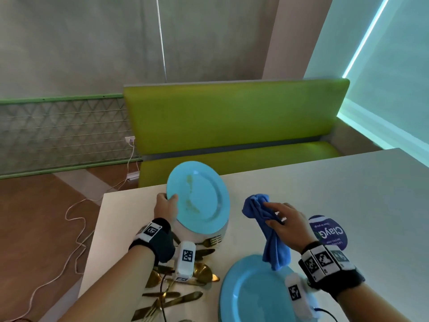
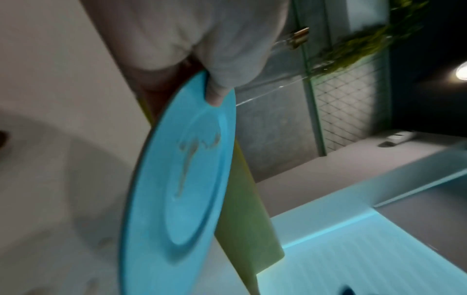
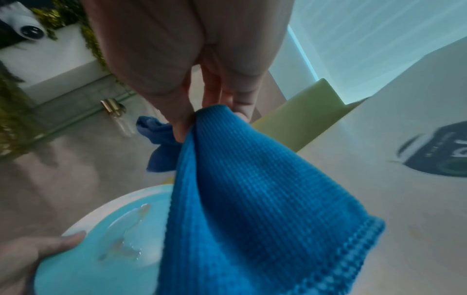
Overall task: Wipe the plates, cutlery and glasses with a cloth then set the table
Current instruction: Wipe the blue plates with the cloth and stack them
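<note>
My left hand grips the left rim of a light blue plate, tilted up above the white table; yellowish smears run down its face. The thumb lies over the plate's rim. To the right, my right hand pinches a blue cloth, which hangs down loosely a short way from the plate. A second blue plate lies flat on the table under the cloth's lower end. Gold cutlery, forks, knives and spoons, lies scattered on the table below my left wrist.
A white round container stands on the table behind the tilted plate. A dark round sticker marks the table at the right. A green bench runs along the far table edge. A cable trails over the floor at the left.
</note>
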Available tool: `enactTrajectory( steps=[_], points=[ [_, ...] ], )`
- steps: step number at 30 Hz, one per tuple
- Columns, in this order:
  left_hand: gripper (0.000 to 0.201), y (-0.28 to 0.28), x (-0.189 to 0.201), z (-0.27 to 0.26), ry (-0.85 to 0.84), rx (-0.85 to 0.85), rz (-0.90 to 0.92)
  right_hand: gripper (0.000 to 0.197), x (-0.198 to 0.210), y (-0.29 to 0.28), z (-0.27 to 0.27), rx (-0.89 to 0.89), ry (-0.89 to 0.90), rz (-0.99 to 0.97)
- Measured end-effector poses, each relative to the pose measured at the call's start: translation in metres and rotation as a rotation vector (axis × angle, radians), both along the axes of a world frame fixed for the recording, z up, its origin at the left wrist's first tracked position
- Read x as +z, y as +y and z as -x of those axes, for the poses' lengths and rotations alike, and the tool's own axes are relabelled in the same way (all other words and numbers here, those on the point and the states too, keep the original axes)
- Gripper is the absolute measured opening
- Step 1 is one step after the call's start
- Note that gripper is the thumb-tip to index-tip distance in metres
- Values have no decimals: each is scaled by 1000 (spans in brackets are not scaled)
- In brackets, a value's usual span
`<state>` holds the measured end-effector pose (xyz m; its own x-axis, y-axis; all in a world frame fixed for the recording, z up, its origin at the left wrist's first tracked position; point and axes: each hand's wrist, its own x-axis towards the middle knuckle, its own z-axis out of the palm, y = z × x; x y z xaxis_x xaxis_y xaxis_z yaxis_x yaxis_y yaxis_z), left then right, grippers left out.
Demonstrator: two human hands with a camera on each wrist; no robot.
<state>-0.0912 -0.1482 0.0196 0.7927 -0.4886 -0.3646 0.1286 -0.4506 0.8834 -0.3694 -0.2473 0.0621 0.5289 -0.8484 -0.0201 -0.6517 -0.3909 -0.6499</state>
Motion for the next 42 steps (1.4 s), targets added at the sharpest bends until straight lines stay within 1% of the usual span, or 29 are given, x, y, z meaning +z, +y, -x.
enactTrajectory(
  steps=[1, 3, 5, 7, 9, 11, 13, 15, 16, 17, 18, 20, 22, 24, 25, 27, 29, 31, 32, 33, 34, 35, 36, 37, 38, 39, 40, 41, 42],
  points=[
    [25, 3, 11, 4, 3, 4, 70, 41, 5, -2, -8, 14, -16, 18],
    [9, 7, 34, 17, 81, -30, 263, 42, 15, -7, -25, 15, -50, 69],
    [13, 11, 50, 31, 174, -79, 415, 44, 25, -11, -43, -22, -83, 108],
    [23, 15, 64, 49, 219, -132, 502, 45, 33, -8, -59, -63, -122, 128],
    [20, 20, 75, 66, 227, -154, 568, 43, 38, 7, -72, -58, -149, 166],
    [23, 26, 77, 79, 183, -176, 584, 40, 36, 34, -81, 47, -208, 262],
    [26, 35, 76, 85, 141, -178, 607, 38, 27, 72, -81, 249, -278, 305],
    [27, 46, 76, 82, 110, -133, 606, 35, 12, 100, -63, 477, -248, 282],
    [26, 53, 77, 78, 109, -132, 601, 35, 4, 105, -49, 553, -203, 265],
    [25, 60, 79, 75, 108, -147, 602, 36, 0, 103, -35, 584, -161, 245],
    [24, 66, 82, 73, 103, -181, 608, 37, -2, 97, -24, 559, -129, 223],
    [24, 75, 86, 75, 96, -248, 628, 36, 2, 80, -13, 384, -138, 243],
    [24, 80, 88, 84, 107, -298, 636, 36, 14, 66, -19, 159, -206, 300],
    [23, 79, 86, 96, 95, -341, 630, 35, 30, 70, -36, 34, -313, 367],
    [23, 78, 86, 102, 85, -353, 627, 36, 35, 79, -42, 35, -365, 382],
    [24, 79, 86, 112, 63, -347, 642, 41, 32, 106, -49, 143, -388, 404],
    [25, 79, 86, 111, 35, -305, 653, 43, 9, 129, -42, 283, -312, 427],
    [26, 82, 86, 105, 37, -256, 654, 42, -16, 128, -25, 358, -182, 505],
    [26, 86, 88, 103, 44, -248, 660, 38, -20, 118, -19, 319, -159, 517],
    [26, 90, 89, 102, 51, -248, 666, 33, -16, 106, -16, 233, -165, 511],
    [27, 93, 91, 104, 57, -261, 672, 31, -10, 98, -15, 159, -176, 476],
    [27, 97, 91, 108, 61, -281, 676, 33, -3, 90, -16, 108, -138, 442],
    [26, 99, 90, 113, 58, -300, 677, 33, 4, 82, -20, 64, -179, 425],
    [24, 100, 88, 119, 49, -320, 677, 36, 15, 80, -25, -2, -276, 408],
    [20, 99, 87, 124, 36, -336, 675, 37, 25, 85, -29, -46, -354, 446],
    [18, 98, 89, 128, 19, -341, 671, 38, 33, 97, -34, -29, -395, 501],
    [22, 95, 89, 129, 2, -335, 669, 38, 31, 110, -40, 33, -414, 563],
    [26, 93, 90, 128, -8, -320, 668, 38, 23, 124, -41, 128, -429, 584],
    [25, 91, 91, 124, -12, -291, 678, 38, 12, 138, -39, 226, -436, 566]
  ],
)
